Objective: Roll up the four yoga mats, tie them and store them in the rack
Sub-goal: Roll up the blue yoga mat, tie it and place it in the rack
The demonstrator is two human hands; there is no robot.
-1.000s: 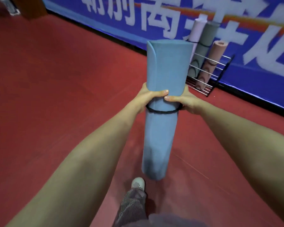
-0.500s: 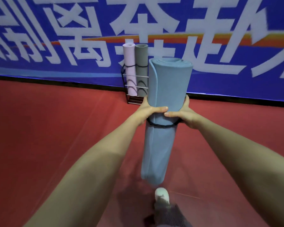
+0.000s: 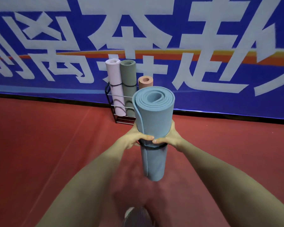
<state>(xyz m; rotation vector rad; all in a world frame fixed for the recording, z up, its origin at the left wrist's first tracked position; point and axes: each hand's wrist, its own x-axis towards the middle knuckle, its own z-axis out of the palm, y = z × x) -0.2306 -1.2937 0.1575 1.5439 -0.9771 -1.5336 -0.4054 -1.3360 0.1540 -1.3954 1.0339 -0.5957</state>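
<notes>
A person is holding the blue mat (image 3: pixel 154 125) upright in front of the rack (image 3: pixel 107 89), both hands gripping it at mid-length just above the black tie (image 3: pixel 154 147) circling the roll. The left hand (image 3: pixel 134 140) and right hand (image 3: pixel 170 138) are clasping it from opposite sides, fingers (image 3: pixel 147 137) curling round the roll with the thumbs nearly meeting on the side facing away from the rack; the remaining fingers are hiding behind it. The roll's long axis is running vertical, parallel to the lilac mat (image 3: pixel 114 89), grey mat (image 3: pixel 128 82) and salmon mat (image 3: pixel 145 81) standing in the rack, and its lower end is hanging clear of the red floor (image 3: pixel 39 145) on the near side of the rack. The roll is covering the rack's right part, so any free slot beside the salmon mat is not showing. The move ahead is likely calling for lifting the roll over the rack's front rail and lowering it straight down, with neither hand nearer the rack than the other.
</notes>
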